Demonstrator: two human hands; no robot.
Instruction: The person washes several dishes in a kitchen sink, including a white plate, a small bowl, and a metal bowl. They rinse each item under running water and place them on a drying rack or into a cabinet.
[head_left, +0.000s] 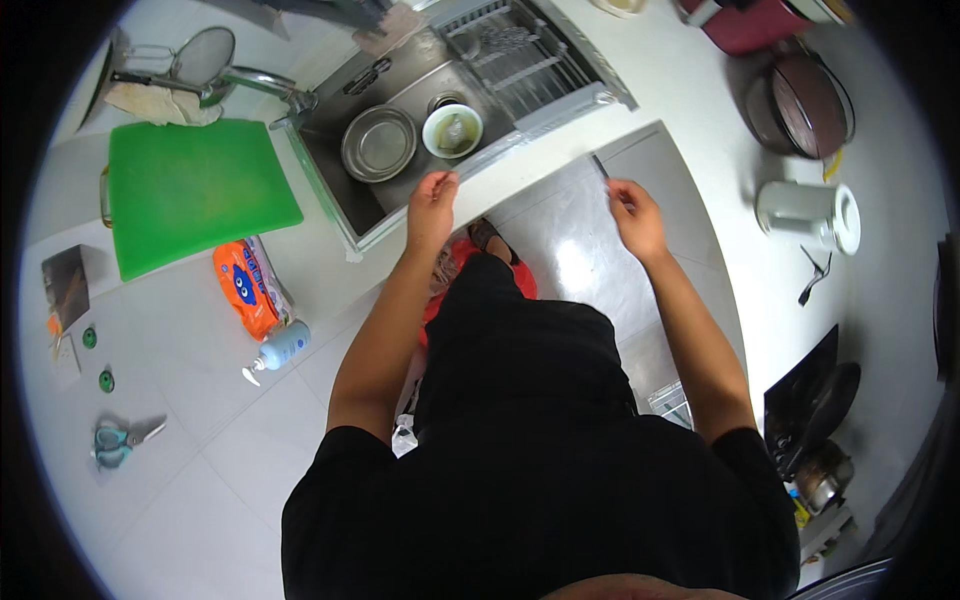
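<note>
My left hand hovers by the front edge of the steel sink, fingers curled in and no object visible in them. Inside the sink a round metal basin sits beside a white bowl, which has greenish liquid and a pale item in it. Over the floor, near the right counter's edge, is my right hand with bent fingers. A thin dark strip appears at its fingertips; whether the hand grips it cannot be told.
Left of the sink lies a green cutting board, near the faucet. An orange wipes pack, a blue pump bottle and scissors lie farther left. A glass-like jar and black fork rest on the right counter.
</note>
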